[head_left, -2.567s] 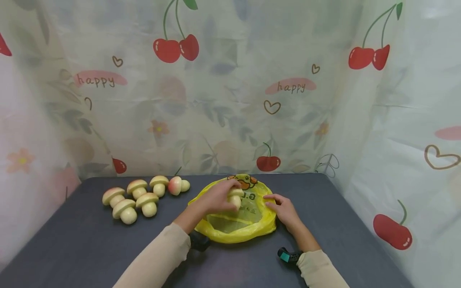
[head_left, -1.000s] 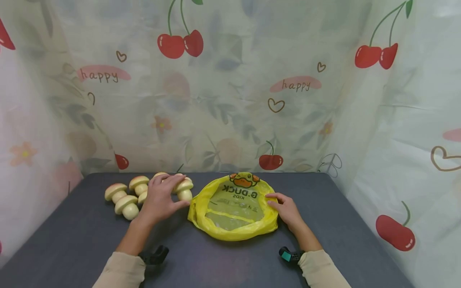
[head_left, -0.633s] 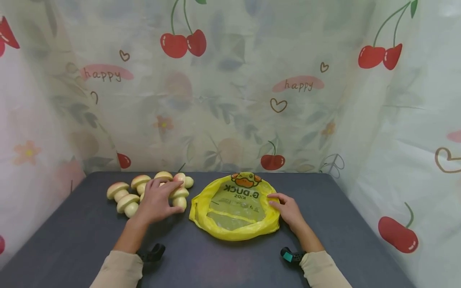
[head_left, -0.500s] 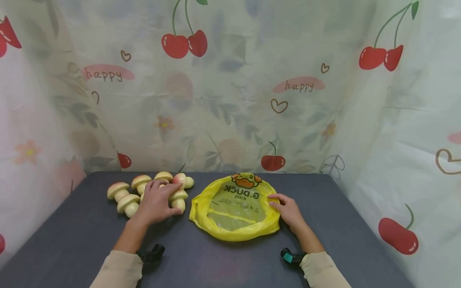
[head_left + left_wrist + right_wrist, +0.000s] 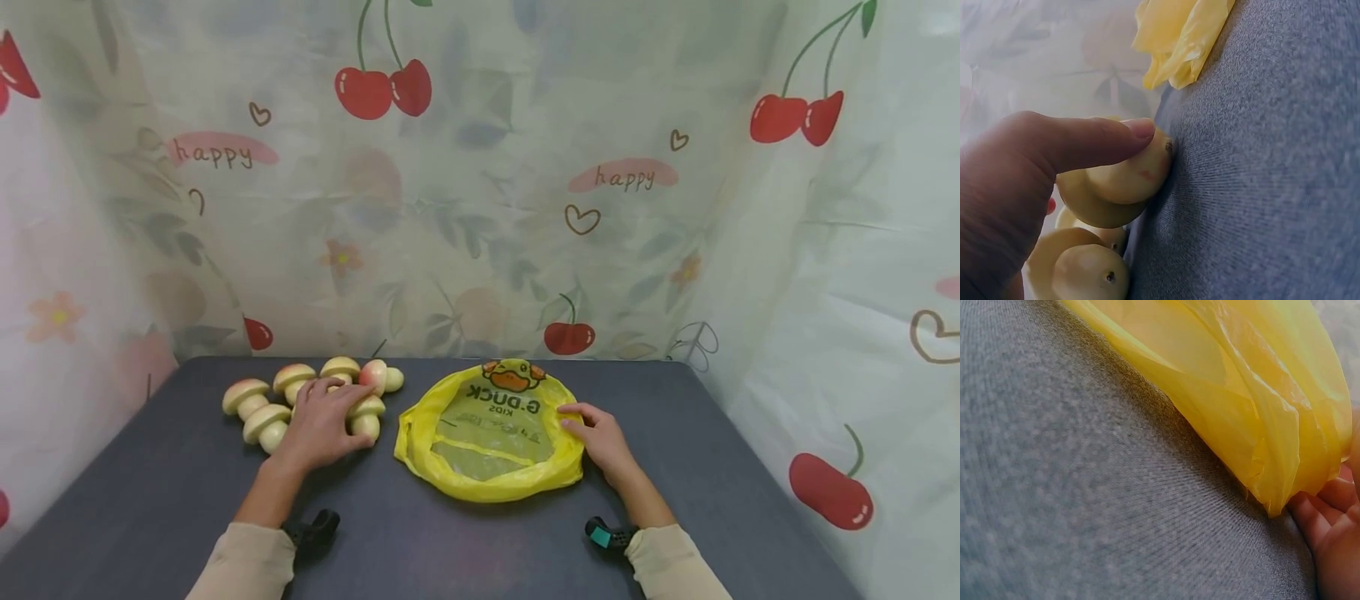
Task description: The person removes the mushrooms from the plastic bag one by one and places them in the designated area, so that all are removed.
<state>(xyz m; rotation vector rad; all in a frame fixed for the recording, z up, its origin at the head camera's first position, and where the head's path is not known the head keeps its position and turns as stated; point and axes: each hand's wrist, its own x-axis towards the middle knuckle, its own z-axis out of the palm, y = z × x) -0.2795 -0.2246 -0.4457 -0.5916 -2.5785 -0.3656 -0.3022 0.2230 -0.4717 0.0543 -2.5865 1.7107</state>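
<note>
My left hand (image 5: 322, 421) grips a cream toy mushroom (image 5: 366, 421) at the right front of a cluster. In the left wrist view its thumb (image 5: 1104, 140) lies along the pale stem (image 5: 1135, 178), low over the table; the fingers are mostly hidden. Several similar mushrooms (image 5: 266, 427) surround the hand, and one with a pink cap (image 5: 381, 377) lies on its side behind it. My right hand (image 5: 603, 442) pinches the right rim of a yellow plastic bag (image 5: 487, 487), whose mouth gapes. In the right wrist view, curled fingers (image 5: 1313, 515) show behind the bag's edge (image 5: 1279, 469).
The dark table (image 5: 480, 550) runs back to a curtain (image 5: 480, 208) printed with cherries, which also hangs along both sides. A black band (image 5: 318, 529) sits on the left wrist, another (image 5: 609, 533) on the right.
My left hand has carried the mushroom from the bag's mouth leftward to the cluster, then lowered it slightly further left and nearer. The right hand stays at the bag's rim.
</note>
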